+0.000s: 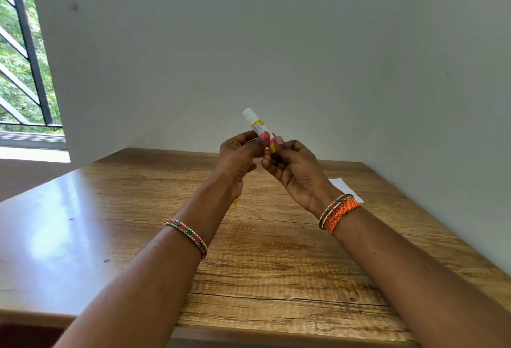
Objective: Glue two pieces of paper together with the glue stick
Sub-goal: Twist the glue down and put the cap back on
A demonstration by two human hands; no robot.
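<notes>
A glue stick [257, 123] with a white and yellow body is held up above the wooden table [276, 251], its white tip pointing up and to the left. My left hand [239, 159] pinches its middle between thumb and fingers. My right hand [296, 170] pinches the yellow base end. A white paper [345, 187] lies flat on the table at the right, partly hidden behind my right wrist. A small yellow thing [235, 201] shows under my left wrist; I cannot tell what it is.
A white wall stands close behind and to the right of the table. A barred window [25, 51] is at the far left. The table's front edge runs along the bottom of the view.
</notes>
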